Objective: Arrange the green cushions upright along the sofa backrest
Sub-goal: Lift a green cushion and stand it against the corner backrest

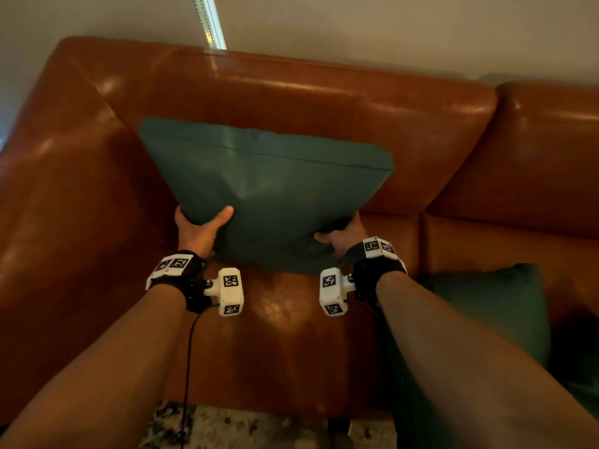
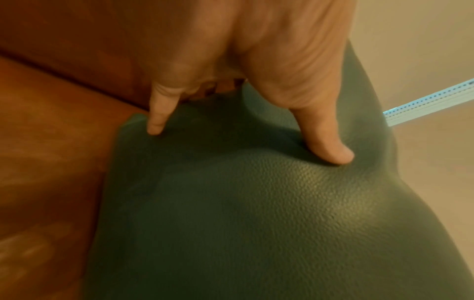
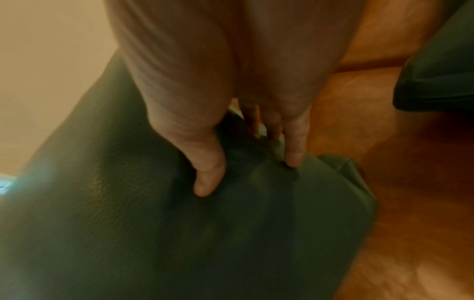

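The step in hand looks like setting one green cushion (image 1: 269, 186) against the sofa backrest (image 1: 291, 102). The left hand (image 1: 199, 228) grips the cushion's lower left corner, thumb pressed into its front face and fingers going behind it, while the right hand (image 1: 343, 236) pinches the lower right corner the same way; in the wrist views each thumb dents the grained green cover. The cushion rises up and away from both hands, its top edge leaning back toward the backrest, its lower edge held between the hands above the seat (image 1: 278, 319); whether that edge touches the seat cannot be told. It seems tilted rather than fully upright. The next move likely calls for lowering the bottom edge down to the seat just beyond the hands, pushing it back into the crease where seat meets backrest, then letting go both corners together so it stands without slumping forward. A second green cushion (image 1: 505, 306) lies flat on the seat to the outside of the right forearm, not yet stood up, so the task appears under way, with that one left to do.
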The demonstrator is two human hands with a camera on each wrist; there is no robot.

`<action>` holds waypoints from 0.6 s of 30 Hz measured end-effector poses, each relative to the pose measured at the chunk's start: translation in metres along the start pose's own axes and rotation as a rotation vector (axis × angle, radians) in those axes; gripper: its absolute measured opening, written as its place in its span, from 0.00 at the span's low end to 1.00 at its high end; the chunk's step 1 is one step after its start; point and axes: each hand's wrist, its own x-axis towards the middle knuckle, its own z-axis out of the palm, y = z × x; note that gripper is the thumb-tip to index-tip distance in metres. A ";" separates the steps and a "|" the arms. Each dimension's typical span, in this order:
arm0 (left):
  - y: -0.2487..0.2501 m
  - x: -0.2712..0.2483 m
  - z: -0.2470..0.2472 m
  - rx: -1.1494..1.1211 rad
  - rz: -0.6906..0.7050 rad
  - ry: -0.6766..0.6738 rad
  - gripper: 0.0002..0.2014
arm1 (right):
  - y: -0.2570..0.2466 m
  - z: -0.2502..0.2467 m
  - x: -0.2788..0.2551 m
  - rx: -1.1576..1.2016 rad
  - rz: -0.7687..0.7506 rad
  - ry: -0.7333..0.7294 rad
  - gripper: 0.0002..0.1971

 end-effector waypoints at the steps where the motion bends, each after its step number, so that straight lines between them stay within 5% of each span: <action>1: -0.002 0.000 0.000 -0.011 0.001 0.002 0.49 | 0.001 0.001 0.001 0.022 0.008 -0.008 0.48; 10: 0.002 0.013 -0.033 -0.046 -0.019 0.156 0.47 | -0.017 0.047 -0.004 0.105 0.005 -0.100 0.40; 18: -0.002 0.009 -0.042 0.003 -0.011 0.055 0.51 | -0.023 0.048 0.000 0.105 -0.007 -0.081 0.47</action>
